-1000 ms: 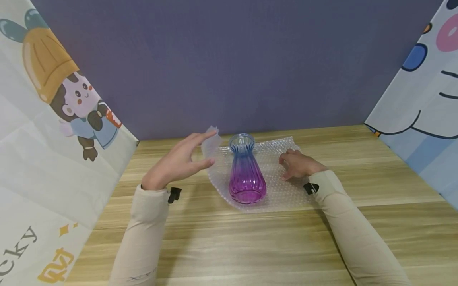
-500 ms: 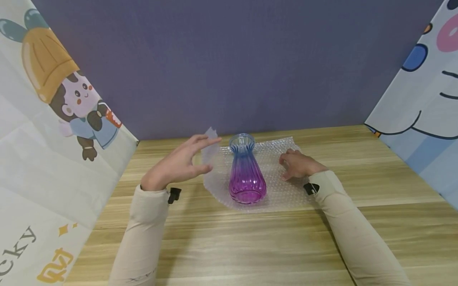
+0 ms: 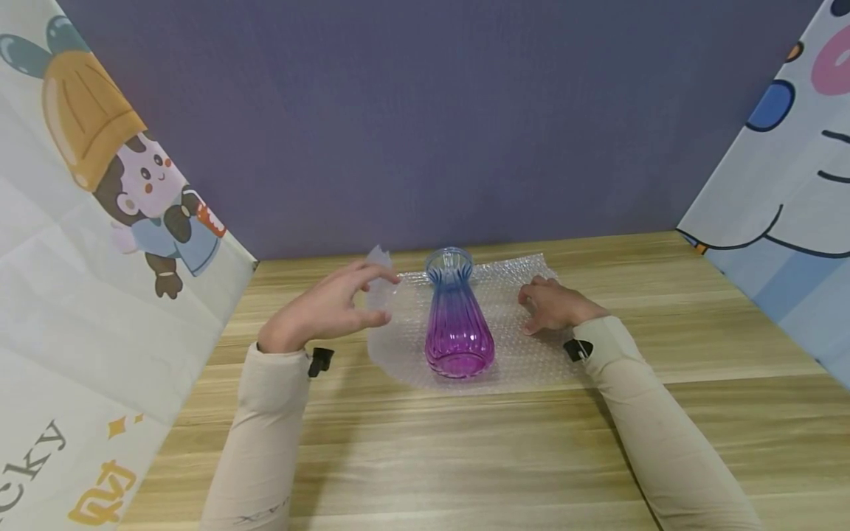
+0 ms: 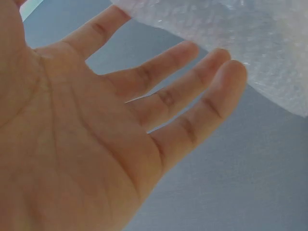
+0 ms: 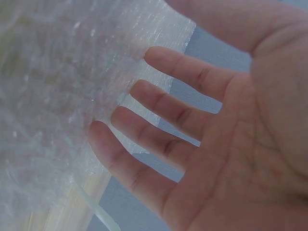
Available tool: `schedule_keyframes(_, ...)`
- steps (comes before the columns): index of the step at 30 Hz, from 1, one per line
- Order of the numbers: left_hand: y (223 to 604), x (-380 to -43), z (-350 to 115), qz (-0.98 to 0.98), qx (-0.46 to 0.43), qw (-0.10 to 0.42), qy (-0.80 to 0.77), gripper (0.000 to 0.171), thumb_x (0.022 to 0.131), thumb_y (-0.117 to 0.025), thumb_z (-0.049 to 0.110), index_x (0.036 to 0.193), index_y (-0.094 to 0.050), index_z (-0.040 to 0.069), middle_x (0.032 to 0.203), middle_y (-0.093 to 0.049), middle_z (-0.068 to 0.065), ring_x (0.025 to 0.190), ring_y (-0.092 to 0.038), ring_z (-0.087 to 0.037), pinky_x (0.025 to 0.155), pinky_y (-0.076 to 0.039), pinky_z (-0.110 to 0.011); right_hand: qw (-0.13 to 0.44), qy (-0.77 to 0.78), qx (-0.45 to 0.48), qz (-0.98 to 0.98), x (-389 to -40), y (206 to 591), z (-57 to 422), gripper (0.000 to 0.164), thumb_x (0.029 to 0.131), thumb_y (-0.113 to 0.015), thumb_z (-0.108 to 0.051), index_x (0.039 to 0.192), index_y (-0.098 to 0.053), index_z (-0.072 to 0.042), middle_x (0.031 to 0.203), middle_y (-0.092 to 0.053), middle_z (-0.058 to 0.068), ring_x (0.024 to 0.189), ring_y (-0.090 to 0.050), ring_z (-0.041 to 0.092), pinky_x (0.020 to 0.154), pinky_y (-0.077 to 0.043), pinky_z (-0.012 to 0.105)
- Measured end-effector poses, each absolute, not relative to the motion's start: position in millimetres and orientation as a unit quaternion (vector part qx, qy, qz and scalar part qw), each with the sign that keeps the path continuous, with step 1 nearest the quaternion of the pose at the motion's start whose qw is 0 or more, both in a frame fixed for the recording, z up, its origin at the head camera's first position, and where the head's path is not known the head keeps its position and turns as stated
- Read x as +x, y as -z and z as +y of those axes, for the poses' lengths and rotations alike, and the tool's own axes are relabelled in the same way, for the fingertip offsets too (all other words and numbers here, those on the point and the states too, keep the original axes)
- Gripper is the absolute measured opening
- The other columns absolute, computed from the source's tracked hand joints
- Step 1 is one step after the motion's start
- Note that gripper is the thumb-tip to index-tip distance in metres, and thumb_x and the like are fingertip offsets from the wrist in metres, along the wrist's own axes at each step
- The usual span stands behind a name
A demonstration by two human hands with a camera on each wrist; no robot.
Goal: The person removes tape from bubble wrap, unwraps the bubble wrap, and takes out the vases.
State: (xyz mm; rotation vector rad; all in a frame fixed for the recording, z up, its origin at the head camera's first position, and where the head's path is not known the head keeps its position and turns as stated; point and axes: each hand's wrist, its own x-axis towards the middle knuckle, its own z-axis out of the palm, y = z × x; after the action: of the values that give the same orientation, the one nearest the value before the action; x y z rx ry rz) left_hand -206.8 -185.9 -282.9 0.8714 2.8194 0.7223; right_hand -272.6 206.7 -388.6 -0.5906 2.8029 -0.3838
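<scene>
A ribbed glass vase (image 3: 460, 324), blue at the mouth and fading to purple at its wide base, is on a sheet of clear bubble wrap (image 3: 518, 361). From this angle I cannot tell whether it stands or lies. At the sheet's left edge, my left hand (image 3: 332, 306) hovers with thumb and fingers apart. Its spread fingers (image 4: 192, 125) come close to or touch the wrap's edge in the left wrist view. My right hand (image 3: 554, 304) rests loosely bent on the sheet's right part. In the right wrist view, its fingertips (image 5: 122, 115) touch the wrap.
A wood-grain table (image 3: 425, 457) lies under everything. Behind it rises a dark blue-grey panel (image 3: 425, 125). White printed cloths hang on the left (image 3: 66, 295) and right (image 3: 764, 192).
My left hand has moved slightly left and down. The wrap's curled left edge has dropped outward and lies flatter. My right hand and the vase have not moved.
</scene>
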Motion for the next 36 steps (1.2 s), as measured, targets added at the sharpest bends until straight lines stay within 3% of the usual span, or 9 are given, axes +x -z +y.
schedule_keyframes(5, 283.0, -206.9, -186.9, 0.933, 0.270, 0.066, -0.229, 0.048, 0.091, -0.074, 0.042, 0.134, -0.060, 0.024, 0.146, -0.054, -0.002, 0.123, -0.060, -0.031, 0.097, -0.053, -0.052, 0.129, 0.136, -0.198, 0.962, -272.6, 388.2, 206.5, 0.053, 0.085, -0.083, -0.024, 0.129, -0.062, -0.003, 0.130, -0.055, 0.021, 0.123, -0.050, 0.046, 0.101, -0.049, 0.061)
schedule_keyframes(11, 285.2, -209.8, -188.5, 0.938, 0.238, 0.085, -0.237, 0.042, 0.096, -0.064, 0.055, 0.122, -0.064, 0.021, 0.140, -0.060, -0.005, 0.119, -0.062, -0.033, 0.098, -0.052, -0.052, 0.132, 0.134, -0.197, 0.962, -273.7, 389.0, 206.9, 0.053, 0.085, -0.082, -0.023, 0.130, -0.061, -0.003, 0.131, -0.055, 0.021, 0.124, -0.050, 0.045, 0.102, -0.048, 0.061)
schedule_keyframes(23, 290.5, -216.7, -202.3, 0.939, 0.238, 0.113, -0.222, 0.042, 0.103, -0.059, 0.038, 0.133, -0.060, 0.008, 0.135, -0.063, -0.022, 0.128, -0.058, -0.039, 0.105, -0.048, -0.056, 0.136, 0.137, -0.192, 0.962, -274.3, 389.4, 206.4, 0.053, 0.086, -0.081, -0.023, 0.131, -0.061, -0.004, 0.132, -0.054, 0.020, 0.126, -0.048, 0.045, 0.103, -0.047, 0.062)
schedule_keyframes(36, 291.8, -219.3, -214.5, 0.945, 0.204, 0.146, -0.211, 0.046, 0.104, -0.056, 0.037, 0.135, -0.059, 0.003, 0.131, -0.065, -0.021, 0.123, -0.061, -0.037, 0.103, -0.050, -0.054, 0.130, 0.137, -0.197, 0.962, -274.4, 389.7, 207.3, 0.054, 0.085, -0.082, -0.023, 0.130, -0.061, -0.003, 0.129, -0.055, 0.020, 0.124, -0.049, 0.044, 0.103, -0.047, 0.061)
